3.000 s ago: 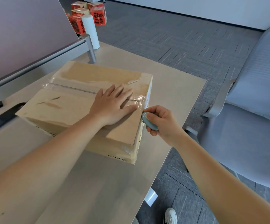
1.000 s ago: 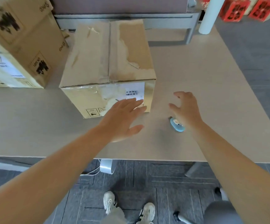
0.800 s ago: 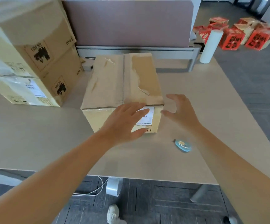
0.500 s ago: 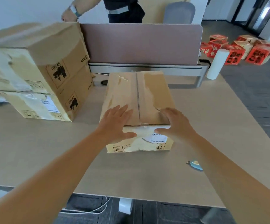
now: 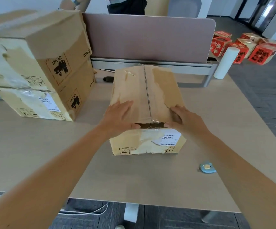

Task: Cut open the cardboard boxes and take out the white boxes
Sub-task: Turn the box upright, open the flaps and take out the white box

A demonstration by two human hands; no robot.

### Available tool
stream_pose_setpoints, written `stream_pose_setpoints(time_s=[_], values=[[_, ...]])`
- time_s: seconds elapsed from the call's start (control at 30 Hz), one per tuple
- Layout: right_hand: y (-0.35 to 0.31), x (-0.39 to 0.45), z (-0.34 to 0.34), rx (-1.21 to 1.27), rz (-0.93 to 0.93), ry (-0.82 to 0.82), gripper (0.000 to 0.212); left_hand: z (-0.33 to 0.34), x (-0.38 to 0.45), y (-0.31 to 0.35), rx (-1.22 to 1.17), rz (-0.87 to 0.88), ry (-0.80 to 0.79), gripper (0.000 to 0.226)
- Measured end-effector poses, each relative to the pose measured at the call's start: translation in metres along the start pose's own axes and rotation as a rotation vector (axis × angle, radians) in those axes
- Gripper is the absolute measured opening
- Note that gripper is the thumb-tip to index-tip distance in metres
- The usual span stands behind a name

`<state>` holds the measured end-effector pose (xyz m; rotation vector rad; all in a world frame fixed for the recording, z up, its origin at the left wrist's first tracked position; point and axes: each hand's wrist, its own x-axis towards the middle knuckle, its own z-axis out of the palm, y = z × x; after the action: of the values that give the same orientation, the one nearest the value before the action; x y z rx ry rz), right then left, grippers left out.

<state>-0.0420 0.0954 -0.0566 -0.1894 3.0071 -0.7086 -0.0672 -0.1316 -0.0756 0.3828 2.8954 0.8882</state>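
Two stacked cartons far left of the fingers. Left hand flat on center cardboard box, fingers straight on the top flap, thumb hooked under its near edge at a slim dark gap. Right hand mirrors it w/ fingers bent on the other flap, thumb under. Blue cutter lies on desk, near side of right-hand fingers, untouched.

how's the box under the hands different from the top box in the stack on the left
The box under the hands sits alone on the desk; the top stacked box rests on another carton. Its flaps are parting at the near edge, where the left hand and right hand grip; the stacked one looks closed. The stacked box shows a UN 3481 mark. Both are worn brown cardboard with torn tape.
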Motion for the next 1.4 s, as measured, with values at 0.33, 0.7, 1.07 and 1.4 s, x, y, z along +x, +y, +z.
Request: stream_pose_setpoints(time_s=[0.33,0.7,1.07,1.4], values=[[-0.004,0.002,0.006,-0.074,-0.098,0.083,0.044,-0.001,-0.01,-0.007,-0.063,0.13,0.265,0.053],[-0.013,0.0,0.005,-0.262,-0.225,0.144,0.06,-0.04,-0.011,0.006,0.472,0.259,0.043,0.091],[-0.031,-0.013,-0.016,-0.915,-0.238,0.541,0.027,-0.052,-0.041,0.035,1.087,0.141,0.377,0.078],[-0.014,-0.024,-0.021,-0.907,0.289,0.017,0.083,-0.036,-0.043,0.018,1.036,-0.502,0.195,0.108]])
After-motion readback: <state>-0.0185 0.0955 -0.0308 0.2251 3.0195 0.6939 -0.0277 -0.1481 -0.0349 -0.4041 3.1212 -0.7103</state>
